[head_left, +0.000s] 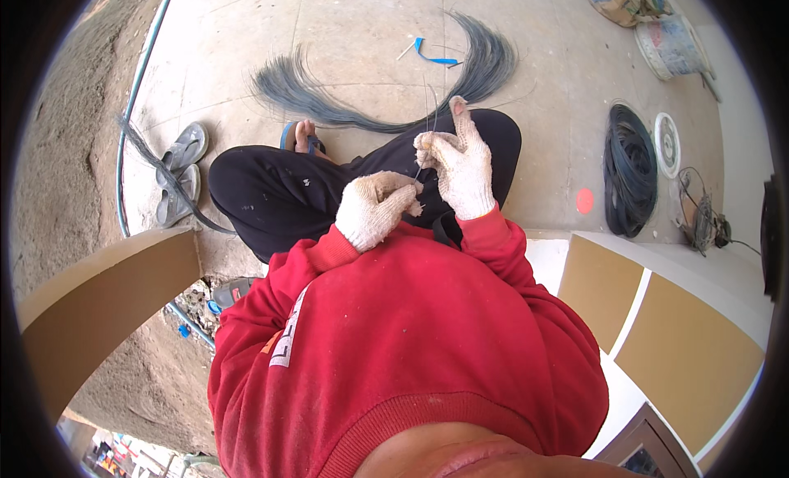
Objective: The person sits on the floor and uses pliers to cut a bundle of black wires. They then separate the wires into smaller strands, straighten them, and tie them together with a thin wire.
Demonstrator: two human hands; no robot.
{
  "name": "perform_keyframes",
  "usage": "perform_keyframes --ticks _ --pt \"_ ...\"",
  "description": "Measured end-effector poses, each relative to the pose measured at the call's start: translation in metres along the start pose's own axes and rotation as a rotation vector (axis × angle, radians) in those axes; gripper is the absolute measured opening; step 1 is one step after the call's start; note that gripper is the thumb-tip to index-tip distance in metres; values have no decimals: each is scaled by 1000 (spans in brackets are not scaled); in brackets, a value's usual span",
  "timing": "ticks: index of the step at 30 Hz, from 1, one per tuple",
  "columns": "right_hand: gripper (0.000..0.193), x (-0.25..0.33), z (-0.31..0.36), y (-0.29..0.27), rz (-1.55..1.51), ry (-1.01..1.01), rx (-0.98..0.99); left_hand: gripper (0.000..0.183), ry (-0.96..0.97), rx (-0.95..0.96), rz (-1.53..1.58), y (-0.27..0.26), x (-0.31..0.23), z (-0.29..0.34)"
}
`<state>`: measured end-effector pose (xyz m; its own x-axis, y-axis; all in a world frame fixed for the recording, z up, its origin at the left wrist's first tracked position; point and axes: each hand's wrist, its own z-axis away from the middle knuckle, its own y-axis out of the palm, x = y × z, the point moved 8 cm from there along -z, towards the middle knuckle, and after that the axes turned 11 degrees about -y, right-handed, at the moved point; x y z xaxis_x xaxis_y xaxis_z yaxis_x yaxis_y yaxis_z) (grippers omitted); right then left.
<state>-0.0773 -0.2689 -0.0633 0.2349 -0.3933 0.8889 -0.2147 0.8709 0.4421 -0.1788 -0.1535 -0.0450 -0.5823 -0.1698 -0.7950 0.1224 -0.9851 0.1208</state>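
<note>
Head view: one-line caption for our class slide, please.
Gloved left hand and right hand hold thin wire over dark trousers.

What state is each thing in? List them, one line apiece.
Left hand: gloved, pinching the thin strand
Thin strand: held between both hands
Right hand: gloved, pinching the strand, one finger extended
Bundle of grey strands: bowed, ends fanned out
Blue strip: loose, bent
Dark coil: wound
Grey sandals: unworn
Black trousers: flecked with pale spots
</note>
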Motion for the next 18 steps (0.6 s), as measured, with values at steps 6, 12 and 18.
perform_keyframes --ticks 6,12,18 --pt "30 -14 -3 -8 -195 124 -87 21 -80 -3 -39 0 0 2" --pt "20 12 -6 0 -38 20 11 20 -62 18 -32 3 -1 3" --pt "25 0 -6 -27 91 -23 -25 20 -36 27 -83 6 -1 2"
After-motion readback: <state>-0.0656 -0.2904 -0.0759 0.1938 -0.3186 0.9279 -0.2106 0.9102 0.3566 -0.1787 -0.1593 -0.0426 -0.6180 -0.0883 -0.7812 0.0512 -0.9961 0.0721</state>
